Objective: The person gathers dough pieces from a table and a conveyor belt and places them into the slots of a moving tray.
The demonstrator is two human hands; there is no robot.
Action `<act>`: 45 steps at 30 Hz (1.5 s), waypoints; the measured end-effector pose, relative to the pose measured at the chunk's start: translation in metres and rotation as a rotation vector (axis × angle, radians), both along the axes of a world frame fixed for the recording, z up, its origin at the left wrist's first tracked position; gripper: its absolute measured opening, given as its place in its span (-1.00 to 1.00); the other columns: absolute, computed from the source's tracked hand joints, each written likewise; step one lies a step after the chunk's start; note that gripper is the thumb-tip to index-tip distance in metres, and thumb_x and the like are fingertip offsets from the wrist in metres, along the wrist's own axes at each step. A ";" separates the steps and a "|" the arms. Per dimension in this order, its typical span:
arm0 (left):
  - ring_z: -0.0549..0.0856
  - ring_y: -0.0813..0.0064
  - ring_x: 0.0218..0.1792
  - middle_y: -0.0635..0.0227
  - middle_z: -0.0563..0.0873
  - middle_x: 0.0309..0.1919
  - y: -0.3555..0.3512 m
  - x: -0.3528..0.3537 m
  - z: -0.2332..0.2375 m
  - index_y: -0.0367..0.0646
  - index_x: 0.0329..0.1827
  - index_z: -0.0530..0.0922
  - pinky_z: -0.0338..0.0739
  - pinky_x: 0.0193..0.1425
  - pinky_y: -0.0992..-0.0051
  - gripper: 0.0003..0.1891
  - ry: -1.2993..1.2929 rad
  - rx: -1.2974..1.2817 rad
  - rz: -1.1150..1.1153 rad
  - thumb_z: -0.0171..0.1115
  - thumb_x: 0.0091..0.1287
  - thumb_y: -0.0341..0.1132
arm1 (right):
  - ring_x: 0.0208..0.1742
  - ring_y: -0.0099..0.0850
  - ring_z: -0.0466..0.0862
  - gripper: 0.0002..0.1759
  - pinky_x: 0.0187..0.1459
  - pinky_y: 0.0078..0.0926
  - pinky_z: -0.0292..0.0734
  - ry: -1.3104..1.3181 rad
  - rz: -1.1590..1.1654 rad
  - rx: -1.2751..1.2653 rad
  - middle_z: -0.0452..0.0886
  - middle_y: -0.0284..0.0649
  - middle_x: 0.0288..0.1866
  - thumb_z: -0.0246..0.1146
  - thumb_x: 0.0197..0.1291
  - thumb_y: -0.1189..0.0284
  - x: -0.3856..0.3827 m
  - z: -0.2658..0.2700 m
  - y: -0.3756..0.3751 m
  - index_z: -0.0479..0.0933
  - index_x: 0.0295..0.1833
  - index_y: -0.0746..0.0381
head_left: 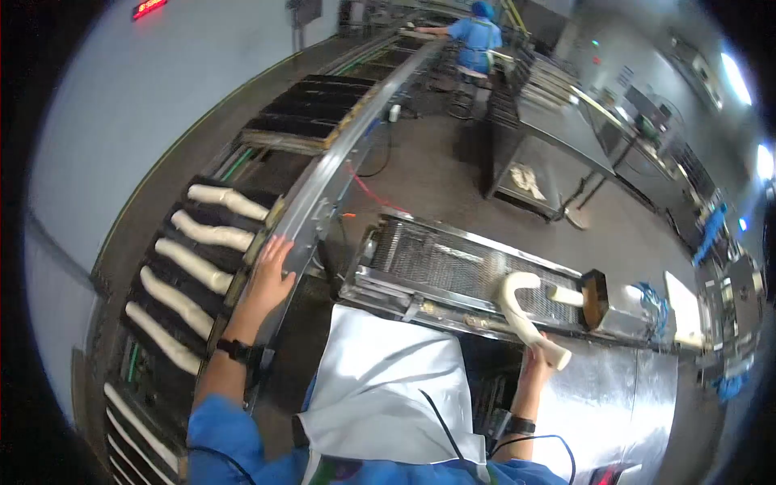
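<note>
My left hand [271,283] lies with its fingers stretched out at the near rail of the long conveyor, beside a dark tray [212,284]. On that tray rest several long dough strips [191,265], set side by side. My right hand [537,365] is closed around the lower end of a pale dough strip [520,314], its palm partly hidden by the dough. The strip bends over like a hook, with its upper end above the mesh belt [436,257]. Close to it, a shorter dough piece [564,296] sits at the brown outlet [595,299] of a machine.
Dark trays [311,109] stand further up the conveyor [356,109]. More thin dough strips [141,428] lie at lower left. A steel surface [602,404] is at my right. A co-worker [475,44] stands far back by a metal table [558,129] with stacked trays.
</note>
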State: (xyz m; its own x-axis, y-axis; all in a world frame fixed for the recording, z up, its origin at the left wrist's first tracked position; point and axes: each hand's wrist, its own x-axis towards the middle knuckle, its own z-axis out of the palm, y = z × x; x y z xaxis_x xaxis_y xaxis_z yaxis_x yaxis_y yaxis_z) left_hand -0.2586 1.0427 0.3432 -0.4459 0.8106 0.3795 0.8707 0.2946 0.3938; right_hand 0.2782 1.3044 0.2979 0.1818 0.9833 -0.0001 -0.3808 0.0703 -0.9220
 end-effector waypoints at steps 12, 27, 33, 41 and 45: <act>0.08 0.16 0.51 0.04 0.12 0.49 0.095 -0.060 0.023 -0.33 0.47 0.09 -0.07 0.58 0.26 -0.15 0.282 -0.259 0.133 0.33 0.09 -0.45 | 0.23 -0.27 0.53 -0.52 0.18 -0.37 0.55 0.167 -0.537 -0.140 0.44 -0.04 0.26 0.01 0.43 0.15 0.238 -0.033 -0.071 0.38 0.15 0.38; 0.08 0.05 0.51 -0.07 0.08 0.49 0.099 -0.115 -0.035 -0.36 0.50 -0.02 0.14 0.44 -0.07 -0.07 0.129 -0.393 0.620 0.08 0.33 0.19 | 0.09 -0.21 0.62 -0.46 0.12 -0.32 0.52 -0.951 -0.106 0.048 0.61 -0.07 0.08 0.29 0.02 0.35 0.031 0.013 0.052 0.47 0.18 0.25; 0.08 0.00 0.50 -0.06 0.06 0.50 0.105 -0.130 -0.049 -0.36 0.50 -0.05 0.14 0.36 -0.26 0.05 0.106 -0.403 0.705 0.04 0.25 0.36 | 0.28 -0.08 0.44 -0.36 0.37 -0.19 0.24 -1.381 0.174 0.630 0.46 -0.03 0.25 0.26 -0.08 0.46 -0.104 0.043 0.095 0.42 0.24 0.25; 0.13 -0.10 0.46 -0.32 0.09 0.42 0.102 -0.138 -0.060 -0.63 0.40 -0.04 0.16 0.36 -0.23 0.19 0.051 -0.396 0.767 0.05 0.17 0.44 | 0.15 -0.24 0.50 -0.58 0.18 -0.20 0.35 -1.799 0.235 0.531 0.53 -0.21 -0.02 0.29 -0.15 0.49 -0.177 0.017 0.116 0.53 -0.05 0.18; 0.15 -0.05 0.46 -0.25 0.12 0.43 0.102 -0.104 -0.019 -0.60 0.41 0.00 0.17 0.37 -0.18 0.18 -0.038 -0.481 0.774 0.04 0.16 0.44 | 0.01 -0.24 0.54 -0.69 0.05 -0.25 0.40 -1.710 0.213 0.682 0.53 -0.24 -0.10 0.32 -0.18 0.48 -0.148 0.045 0.094 0.51 -0.20 0.14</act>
State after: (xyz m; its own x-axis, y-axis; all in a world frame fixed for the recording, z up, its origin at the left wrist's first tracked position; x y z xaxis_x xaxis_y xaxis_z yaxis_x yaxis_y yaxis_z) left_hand -0.3627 1.1447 0.3240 -0.9364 0.3471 0.0518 0.3506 0.9310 0.1011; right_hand 0.1305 1.3989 0.3432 -0.5546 0.7377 0.3851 0.7689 0.6312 -0.1018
